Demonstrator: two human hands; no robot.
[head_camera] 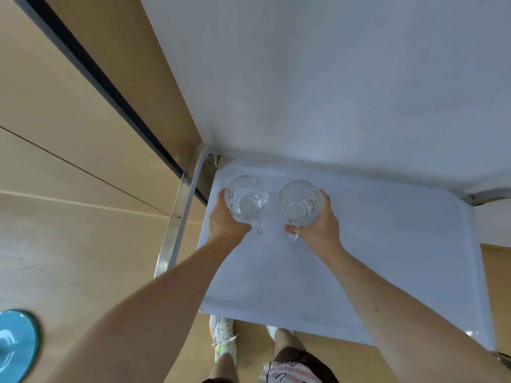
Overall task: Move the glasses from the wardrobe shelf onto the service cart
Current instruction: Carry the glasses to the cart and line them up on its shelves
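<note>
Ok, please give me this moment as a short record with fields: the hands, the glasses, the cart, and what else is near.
left hand: holds the left glass mug round its body
right hand: holds the right glass mug round its body, thumb at the handle
mugs: both empty, upright, handles toward the person, at or just above the tray
cart tray: white, with a metal frame at its left side
floor: blue round thing at lower left

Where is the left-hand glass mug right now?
In the head view, the left glass mug is over the cart tray's far-left corner, gripped by the left hand, beside the right mug.
</note>
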